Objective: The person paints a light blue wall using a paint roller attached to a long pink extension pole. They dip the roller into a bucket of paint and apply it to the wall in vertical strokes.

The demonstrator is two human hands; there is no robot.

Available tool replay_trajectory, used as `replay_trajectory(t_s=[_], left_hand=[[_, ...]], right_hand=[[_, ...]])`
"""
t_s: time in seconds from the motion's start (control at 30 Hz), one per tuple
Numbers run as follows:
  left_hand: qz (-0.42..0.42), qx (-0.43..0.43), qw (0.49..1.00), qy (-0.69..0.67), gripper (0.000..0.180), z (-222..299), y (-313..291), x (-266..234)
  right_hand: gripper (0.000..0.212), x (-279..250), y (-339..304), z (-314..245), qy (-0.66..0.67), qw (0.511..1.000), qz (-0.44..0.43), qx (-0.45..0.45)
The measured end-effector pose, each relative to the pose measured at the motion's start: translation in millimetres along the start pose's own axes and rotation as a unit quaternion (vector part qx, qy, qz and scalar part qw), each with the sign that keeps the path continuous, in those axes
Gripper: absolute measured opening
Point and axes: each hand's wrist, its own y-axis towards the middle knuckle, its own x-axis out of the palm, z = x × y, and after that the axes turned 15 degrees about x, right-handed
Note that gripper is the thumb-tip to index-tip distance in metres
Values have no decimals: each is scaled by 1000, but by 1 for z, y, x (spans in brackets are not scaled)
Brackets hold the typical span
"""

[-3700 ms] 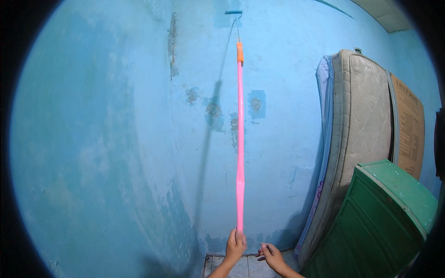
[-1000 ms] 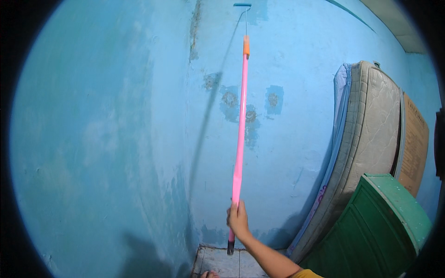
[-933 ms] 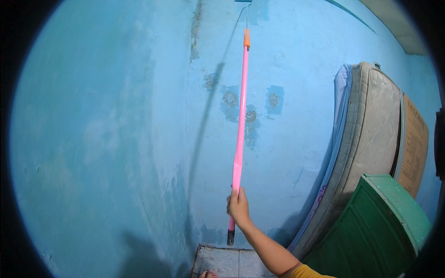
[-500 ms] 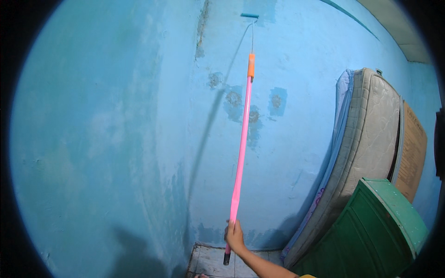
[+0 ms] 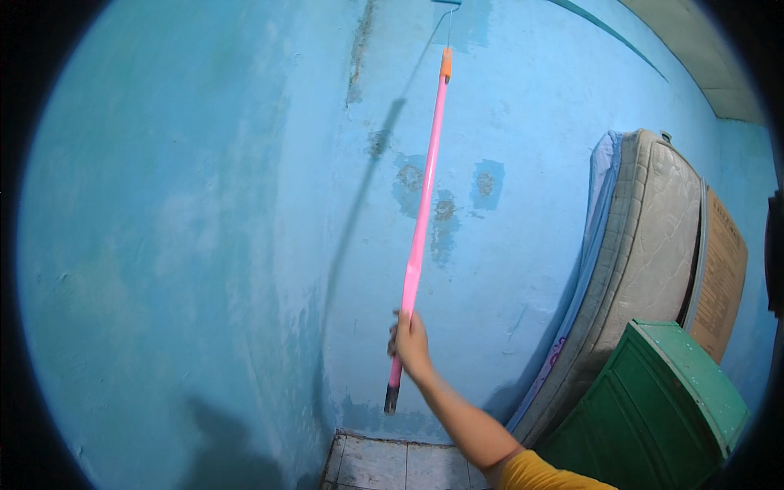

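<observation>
My right hand (image 5: 411,343) is wrapped round the lower part of a long pink pole (image 5: 423,204), just above its dark end. At the pole's top, an orange handle (image 5: 446,65) leads to a thin wire frame and a blue-green paint roller (image 5: 447,2). The roller is high on the light blue wall (image 5: 539,188), partly cut off by the upper edge of the view. Beside it lies a darker painted patch (image 5: 469,28). Behind the pole are several rough, scraped spots (image 5: 445,208) with darker blue around them. My left hand is out of view.
To the right, a mattress (image 5: 653,196) leans upright beside a flattened cardboard box (image 5: 719,269). In front of them stands a green cabinet-like piece (image 5: 653,408). A blue side wall (image 5: 163,245) runs along the left. Pale tiles (image 5: 371,464) cover the floor below.
My right hand has risen with the pole, and the roller has moved up the wall to the upper edge of the view. More of my forearm and a yellow sleeve now show.
</observation>
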Motion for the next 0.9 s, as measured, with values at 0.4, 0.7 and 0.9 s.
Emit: replay_trajectory(t_s=[0.4,0.7,0.9], left_hand=[[8,-21,1000,-1,28,20,1,-4],[8,-27,1000,0,32,21,7,-6],[14,-29,999,3,34,21,9,-12]], right_hand=[[48,18,99,-145,4,999,-22,-47],[45,2,-9,54,-26,999,6,43],[43,14,35,1,-18,1000,0,-5]])
